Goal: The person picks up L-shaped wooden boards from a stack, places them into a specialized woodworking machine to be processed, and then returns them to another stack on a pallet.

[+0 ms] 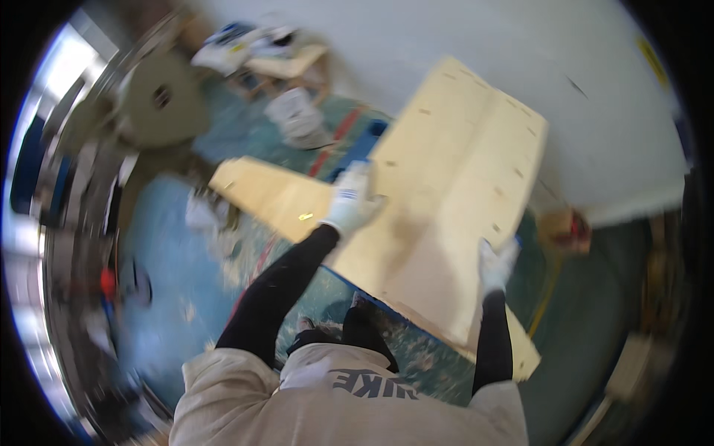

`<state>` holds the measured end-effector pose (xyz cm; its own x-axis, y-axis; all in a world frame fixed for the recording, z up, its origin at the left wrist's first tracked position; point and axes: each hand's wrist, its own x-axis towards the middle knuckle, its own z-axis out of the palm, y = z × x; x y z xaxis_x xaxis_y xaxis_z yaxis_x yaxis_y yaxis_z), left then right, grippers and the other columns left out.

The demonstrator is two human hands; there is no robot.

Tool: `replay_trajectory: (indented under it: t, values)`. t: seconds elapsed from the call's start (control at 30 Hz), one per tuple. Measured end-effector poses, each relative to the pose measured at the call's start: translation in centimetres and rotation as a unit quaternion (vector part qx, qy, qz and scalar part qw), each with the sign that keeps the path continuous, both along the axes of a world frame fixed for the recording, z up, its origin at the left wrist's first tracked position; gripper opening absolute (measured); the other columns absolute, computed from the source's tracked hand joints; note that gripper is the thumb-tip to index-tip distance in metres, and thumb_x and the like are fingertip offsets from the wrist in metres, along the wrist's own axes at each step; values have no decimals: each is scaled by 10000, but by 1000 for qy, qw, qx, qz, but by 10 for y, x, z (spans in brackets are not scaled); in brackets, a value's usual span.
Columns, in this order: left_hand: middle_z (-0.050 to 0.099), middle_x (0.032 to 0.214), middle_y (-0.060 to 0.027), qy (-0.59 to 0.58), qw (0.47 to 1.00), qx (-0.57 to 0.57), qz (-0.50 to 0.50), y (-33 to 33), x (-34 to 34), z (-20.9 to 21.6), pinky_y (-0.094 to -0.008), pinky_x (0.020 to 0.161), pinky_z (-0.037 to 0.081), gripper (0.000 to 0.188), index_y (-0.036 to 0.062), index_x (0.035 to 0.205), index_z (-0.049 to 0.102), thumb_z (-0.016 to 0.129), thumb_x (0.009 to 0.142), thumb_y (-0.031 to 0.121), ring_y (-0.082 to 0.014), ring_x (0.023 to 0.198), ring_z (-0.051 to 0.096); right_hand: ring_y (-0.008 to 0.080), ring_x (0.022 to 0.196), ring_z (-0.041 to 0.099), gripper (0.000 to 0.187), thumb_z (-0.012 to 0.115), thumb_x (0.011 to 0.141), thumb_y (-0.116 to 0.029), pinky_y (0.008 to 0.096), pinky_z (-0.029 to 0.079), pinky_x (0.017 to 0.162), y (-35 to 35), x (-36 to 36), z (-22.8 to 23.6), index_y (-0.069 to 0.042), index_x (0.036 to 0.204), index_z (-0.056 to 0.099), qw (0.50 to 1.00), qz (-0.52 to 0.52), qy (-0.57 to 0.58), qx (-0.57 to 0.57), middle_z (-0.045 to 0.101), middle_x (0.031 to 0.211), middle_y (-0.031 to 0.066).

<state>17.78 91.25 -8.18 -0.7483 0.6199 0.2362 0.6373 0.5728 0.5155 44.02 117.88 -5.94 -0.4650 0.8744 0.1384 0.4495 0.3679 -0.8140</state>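
Note:
A large pale plywood panel (454,149) with small dark marks along its edges lies tilted in front of me. It rests across a longer plywood strip (275,195) that sticks out at the left and lower right. My left hand (351,202), in a white glove, grips the panel's left edge with the thumb on top. At the right edge my right hand (497,265), gloved too, holds the panel, its thumb over the surface. Motion blur softens the fingers, and the panel's underside is hidden. A small yellow piece (306,217) lies on the strip near my left wrist.
Something blue (363,145) shows behind the panel. A wooden stool (290,65) with items on it and a white sack (297,119) stand by the pale wall (595,97). On the right is a small box (564,232). Debris litters the blue-green floor (167,245).

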Motion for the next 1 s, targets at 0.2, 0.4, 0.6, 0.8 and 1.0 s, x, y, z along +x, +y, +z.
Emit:
replay_trajectory:
  t: [0.2, 0.4, 0.6, 0.8, 1.0]
  values:
    - [674, 1106, -164, -139, 975, 172, 33, -182, 158, -3, -445, 889, 522, 453, 59, 1303, 609, 685, 901, 253, -368, 1017, 650, 273, 1291, 534, 456, 600, 1024, -93, 413, 450, 1093, -93, 26, -22, 53, 1431, 452, 977, 119, 162, 64, 507, 1457, 203]
    - [693, 1179, -173, -326, 844, 84, 418, -412, 339, -131, -427, 936, 525, 427, 50, 1237, 658, 640, 912, 327, -352, 1103, 657, 189, 1112, 611, 298, 572, 1022, -64, 318, 487, 993, -361, -22, -38, 40, 1301, 588, 813, 510, -123, -253, 642, 1232, 112]
    - [701, 1173, -204, -511, 561, 94, 644, -596, 496, -221, -444, 967, 511, 477, 49, 1219, 670, 640, 893, 396, -364, 1122, 658, 159, 1069, 619, 285, 588, 1012, -47, 298, 498, 962, -553, -16, -92, 29, 1286, 598, 646, 608, -310, -343, 653, 1191, 93]
    - [670, 1266, -211, -524, 506, 93, 679, -736, 577, -338, -415, 1024, 489, 543, 46, 1286, 650, 621, 894, 420, -343, 1183, 639, 133, 1049, 624, 293, 622, 982, -46, 280, 508, 940, -689, 42, -226, 39, 1261, 614, 527, 640, -474, -297, 671, 1161, 85]
    - [448, 1523, -257, -521, 499, 21, 692, -830, 641, -515, -440, 1154, 377, 785, 23, 1525, 397, 595, 899, 455, -380, 1394, 459, 132, 1054, 631, 283, 637, 976, -69, 273, 499, 951, -792, 76, -372, 58, 1229, 636, 466, 660, -539, -236, 684, 1154, 98]
